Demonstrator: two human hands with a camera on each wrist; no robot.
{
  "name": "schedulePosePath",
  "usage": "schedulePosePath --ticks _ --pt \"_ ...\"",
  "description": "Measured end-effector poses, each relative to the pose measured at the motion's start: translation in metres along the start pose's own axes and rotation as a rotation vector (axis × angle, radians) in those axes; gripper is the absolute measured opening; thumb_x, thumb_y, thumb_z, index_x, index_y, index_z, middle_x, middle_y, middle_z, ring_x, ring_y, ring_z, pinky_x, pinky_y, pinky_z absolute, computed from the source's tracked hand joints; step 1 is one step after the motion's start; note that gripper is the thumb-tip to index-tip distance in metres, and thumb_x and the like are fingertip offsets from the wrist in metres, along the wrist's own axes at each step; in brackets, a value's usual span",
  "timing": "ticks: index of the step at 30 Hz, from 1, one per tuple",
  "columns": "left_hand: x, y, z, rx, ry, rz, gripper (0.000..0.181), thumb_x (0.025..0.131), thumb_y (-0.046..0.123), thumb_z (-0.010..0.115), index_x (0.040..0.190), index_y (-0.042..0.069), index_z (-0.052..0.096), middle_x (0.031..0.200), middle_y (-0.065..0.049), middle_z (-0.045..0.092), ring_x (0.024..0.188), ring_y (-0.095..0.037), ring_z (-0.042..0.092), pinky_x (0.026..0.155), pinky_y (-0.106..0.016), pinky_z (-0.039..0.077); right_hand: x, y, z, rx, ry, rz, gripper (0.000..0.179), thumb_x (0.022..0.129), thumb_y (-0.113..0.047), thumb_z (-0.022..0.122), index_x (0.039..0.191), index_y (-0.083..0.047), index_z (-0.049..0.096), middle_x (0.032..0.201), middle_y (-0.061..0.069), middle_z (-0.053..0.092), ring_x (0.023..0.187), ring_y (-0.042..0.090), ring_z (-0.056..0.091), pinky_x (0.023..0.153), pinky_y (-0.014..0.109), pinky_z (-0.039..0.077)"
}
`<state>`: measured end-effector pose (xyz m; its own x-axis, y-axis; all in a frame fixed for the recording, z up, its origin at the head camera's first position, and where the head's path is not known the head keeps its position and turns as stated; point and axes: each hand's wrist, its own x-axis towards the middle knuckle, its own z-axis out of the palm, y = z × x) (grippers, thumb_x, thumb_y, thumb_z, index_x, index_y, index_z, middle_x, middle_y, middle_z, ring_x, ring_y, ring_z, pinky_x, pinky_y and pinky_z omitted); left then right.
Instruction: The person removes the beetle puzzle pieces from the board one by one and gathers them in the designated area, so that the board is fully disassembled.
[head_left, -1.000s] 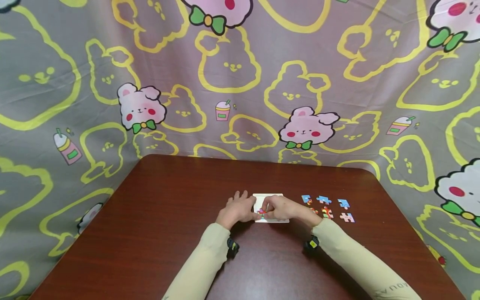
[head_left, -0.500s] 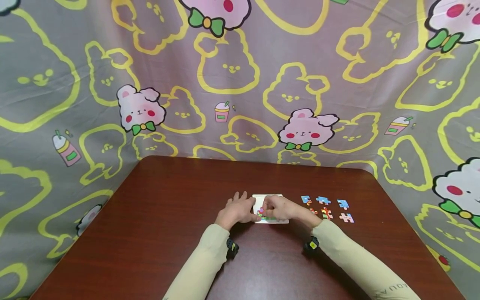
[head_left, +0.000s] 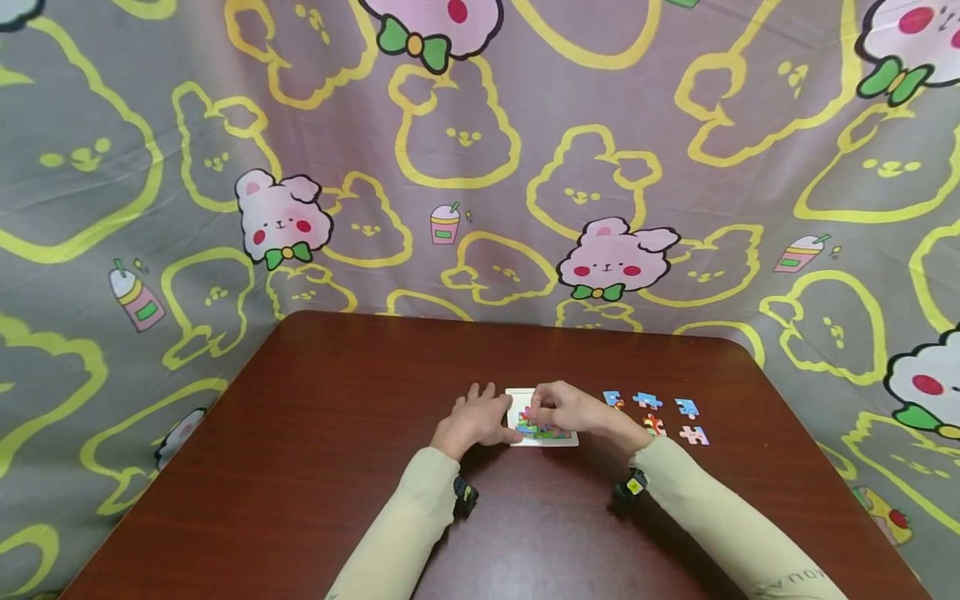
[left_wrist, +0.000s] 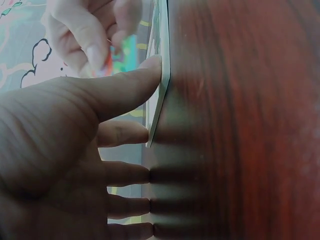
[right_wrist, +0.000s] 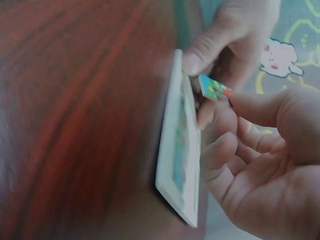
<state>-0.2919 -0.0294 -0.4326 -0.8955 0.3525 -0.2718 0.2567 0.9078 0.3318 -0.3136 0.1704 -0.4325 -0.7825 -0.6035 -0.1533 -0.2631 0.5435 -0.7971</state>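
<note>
A white puzzle tray [head_left: 520, 402] lies on the table, with coloured pieces set along its near side. My left hand [head_left: 474, 420] is spread flat at the tray's left edge. Its thumb [left_wrist: 135, 82] presses on the rim, and the other fingertips touch the table. Above the tray, my right hand [head_left: 573, 411] pinches a colourful jigsaw piece [right_wrist: 214, 89] between thumb and fingers. In the right wrist view this piece is tilted and clear of the tray [right_wrist: 169, 120]. The fingers hide part of it.
Several loose jigsaw pieces lie on the brown table [head_left: 360, 433] right of the tray, among them a blue one [head_left: 647, 401], a red and yellow one [head_left: 654, 425] and a pink one [head_left: 694, 435]. A patterned cloth [head_left: 480, 167] hangs behind the table.
My right hand has risen slightly off the tray with the jigsaw piece, uncovering more of the coloured pieces along the near side. The left hand has stayed in place.
</note>
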Motion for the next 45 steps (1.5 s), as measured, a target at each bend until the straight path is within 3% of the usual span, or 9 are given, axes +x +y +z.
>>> schedulePosePath --ticks 9,14,23,30,45 --pt "-0.001 0.0 0.0 -0.016 0.005 -0.004 0.072 0.09 0.049 0.066 0.151 0.021 0.04 0.163 -0.016 0.021 0.151 -0.042 0.011 0.121 -0.056 0.019 -0.02 0.006 -0.027 -0.008 -0.018 0.01 0.018 0.097 -0.023 0.063 0.093 -0.006 0.057 0.073 0.012 0.062 0.052 0.018 0.054 0.047 0.034 0.048" --pt "-0.001 -0.002 0.001 -0.033 0.006 0.016 0.07 0.091 0.048 0.066 0.15 0.02 0.04 0.163 -0.017 0.021 0.151 -0.042 0.01 0.121 -0.056 0.017 -0.035 0.016 -0.037 -0.017 0.011 -0.008 0.018 0.095 -0.024 0.066 0.093 -0.008 0.058 0.075 0.012 0.065 0.054 0.021 0.061 0.048 0.038 0.051" --pt "-0.001 -0.001 0.0 -0.029 0.008 0.022 0.07 0.091 0.049 0.065 0.15 0.02 0.04 0.163 -0.017 0.02 0.151 -0.042 0.01 0.121 -0.056 0.017 -0.064 0.031 -0.056 -0.048 0.045 0.015 0.017 0.093 -0.022 0.069 0.094 -0.008 0.059 0.073 0.009 0.064 0.058 0.039 0.061 0.046 0.037 0.051" --pt "-0.001 -0.002 0.001 -0.028 0.006 0.02 0.071 0.092 0.049 0.064 0.151 0.02 0.039 0.163 -0.016 0.019 0.152 -0.042 0.009 0.121 -0.056 0.017 -0.079 0.037 -0.065 -0.079 0.046 0.046 0.02 0.092 -0.023 0.07 0.093 -0.007 0.059 0.071 0.008 0.063 0.054 0.023 0.062 0.043 0.035 0.049" --pt "-0.004 -0.002 0.001 -0.021 0.011 0.027 0.07 0.092 0.048 0.065 0.15 0.019 0.04 0.163 -0.016 0.021 0.151 -0.042 0.011 0.121 -0.056 0.018 -0.1 0.054 -0.074 -0.135 -0.141 0.068 0.015 0.092 -0.013 0.067 0.088 -0.002 0.059 0.067 0.011 0.062 0.048 0.015 0.059 0.044 0.028 0.05"
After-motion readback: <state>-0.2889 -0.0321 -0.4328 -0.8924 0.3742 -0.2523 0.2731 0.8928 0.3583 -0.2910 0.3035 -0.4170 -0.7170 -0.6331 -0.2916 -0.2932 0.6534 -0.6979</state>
